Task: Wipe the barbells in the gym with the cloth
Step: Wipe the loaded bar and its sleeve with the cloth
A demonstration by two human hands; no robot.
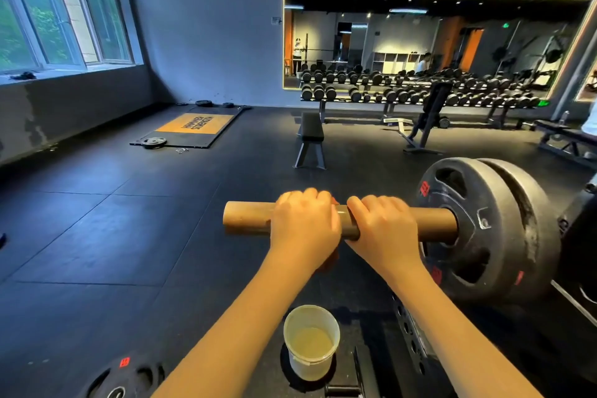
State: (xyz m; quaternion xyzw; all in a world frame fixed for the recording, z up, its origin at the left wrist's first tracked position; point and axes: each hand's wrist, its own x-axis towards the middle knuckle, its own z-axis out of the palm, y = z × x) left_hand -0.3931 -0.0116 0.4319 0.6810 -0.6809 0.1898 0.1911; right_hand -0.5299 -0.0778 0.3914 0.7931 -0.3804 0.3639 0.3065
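The barbell's bronze-coloured sleeve runs left to right in front of me, and two black weight plates are loaded on its right part. My left hand is curled over the sleeve's middle. Slivers of a reddish cloth show at that hand's edges; the rest of the cloth is hidden under the palm. My right hand grips the bare sleeve just to the right, between the left hand and the plates. The two hands are nearly touching.
A translucent plastic cup of pale liquid stands on the floor below my arms. A loose plate lies at the bottom left and a perforated rack beam runs under the bar. A flat bench and dumbbell racks stand farther back.
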